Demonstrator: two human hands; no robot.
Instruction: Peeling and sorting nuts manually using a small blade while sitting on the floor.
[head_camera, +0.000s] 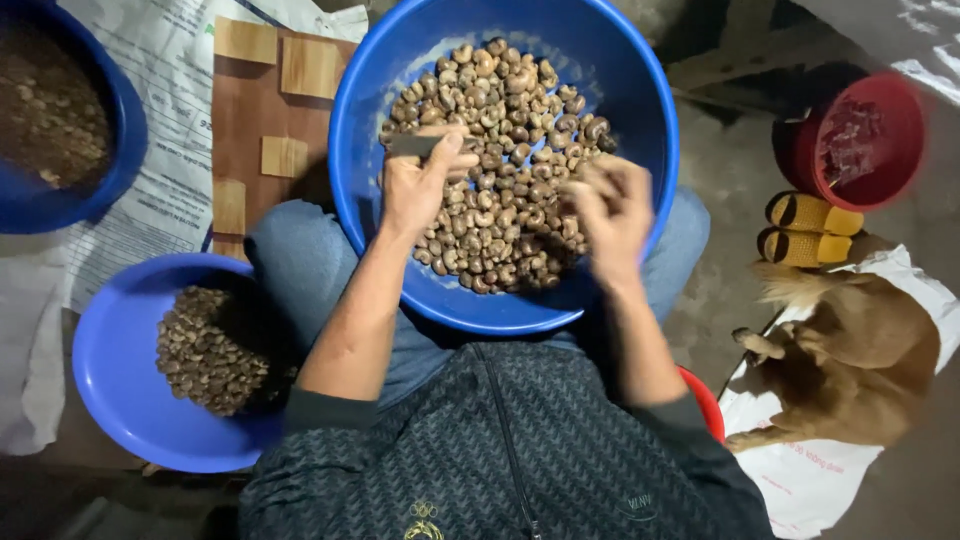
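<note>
While the big blue basin (640, 90) of cashew nuts (505, 150) is balanced on the lap, its rim is crowded by a smaller blue bowl (105, 370) lower left and a red bucket (880, 130) right. A dark flat tool (412, 146) is pinched in the left hand (420, 185); the blurred right hand (608, 208) is curled over the nuts, grip can't be told. Printed white sacks (170, 150) are spread underneath, with a tan dog (850, 365) lying right.

A home nut-sorting spot on a bare concrete floor (725, 190): blue basins of cashews (505, 160), spread sacks (160, 150), a dog (850, 360) resting nearby.
</note>
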